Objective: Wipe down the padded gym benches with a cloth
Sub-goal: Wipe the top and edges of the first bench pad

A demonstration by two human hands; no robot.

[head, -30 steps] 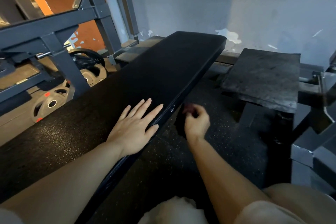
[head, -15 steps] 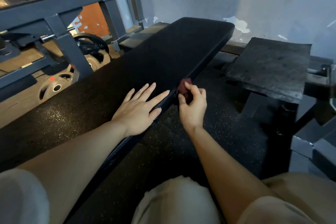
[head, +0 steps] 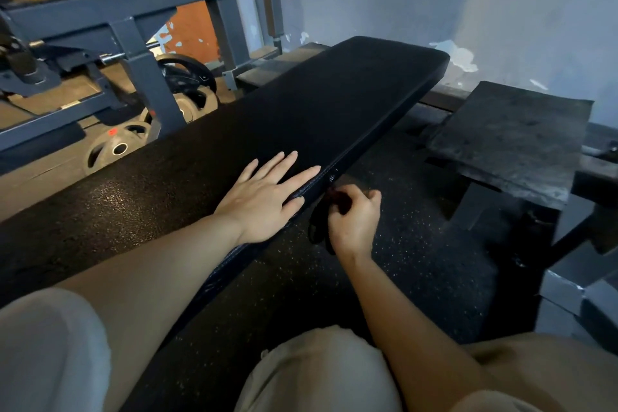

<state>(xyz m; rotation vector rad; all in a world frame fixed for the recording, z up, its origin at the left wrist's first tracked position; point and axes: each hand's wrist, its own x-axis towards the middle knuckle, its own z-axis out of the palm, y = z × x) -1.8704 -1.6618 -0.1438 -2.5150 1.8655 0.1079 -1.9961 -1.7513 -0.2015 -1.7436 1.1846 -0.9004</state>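
The right hand [head: 351,221] has dropped slightly below the desk [head: 317,110] edge, frame centre. Its curled fingers [head: 364,199] grip the dark cloth [head: 317,227], which hangs beneath them. The left hand [head: 264,197] lies flat, fingers spread.

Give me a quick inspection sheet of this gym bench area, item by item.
Surface: black padded bench, long, top bare apart from one hand.
Job's things: dark cloth, bunched, hanging below the bench's right edge.
Clutter: weight plates on the floor at left; worn black pad at right.
Hands: left hand flat on the bench top, fingers straight; right hand grips the cloth against the bench's side.
Cables: nothing seen.
Surroundings: grey steel rack, grey wall with chipped paint, speckled rubber floor.
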